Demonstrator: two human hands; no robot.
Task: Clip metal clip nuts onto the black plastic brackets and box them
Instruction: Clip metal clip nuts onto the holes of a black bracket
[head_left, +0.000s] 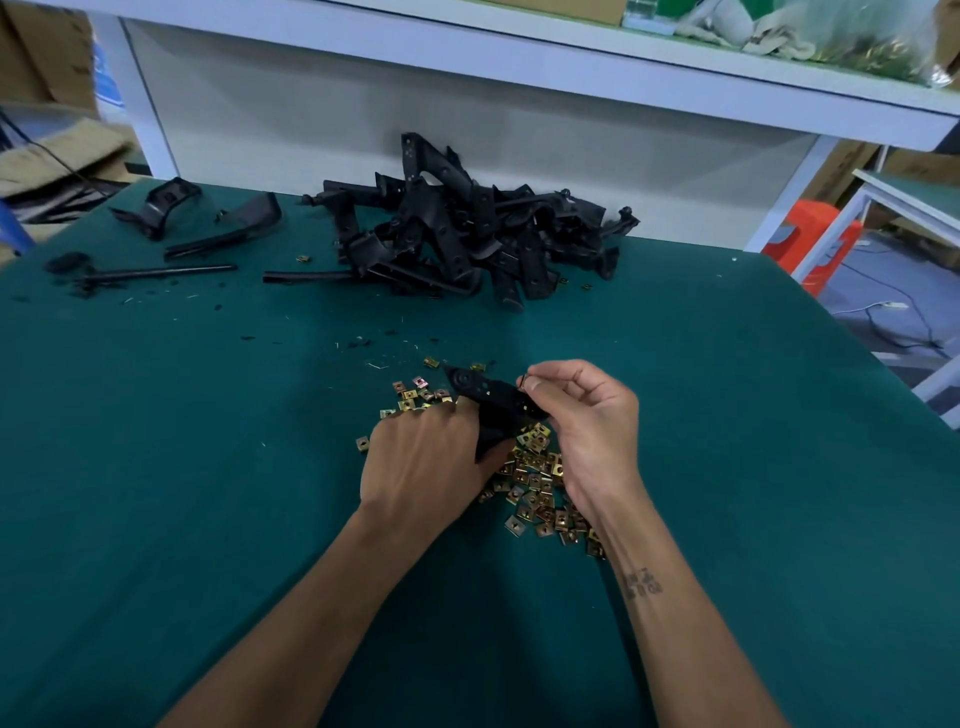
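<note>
Head view, left hand (421, 457) grips bracket (488, 397), right hand (587, 415) pinches clip nut (524, 383)

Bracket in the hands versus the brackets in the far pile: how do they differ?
The held bracket is single, lifted off the table over the clip nuts, gripped by the left hand; the right hand pinches at it. The pile of brackets lies tangled and untouched. Both are black plastic.

The left hand (423, 457) hides the lower end of the black bracket (491, 397) it grips. The right hand (589, 421) pinches something at its fingertips, too small to identify. Some clip nuts (535, 488) lie concealed beneath the right wrist.
</note>
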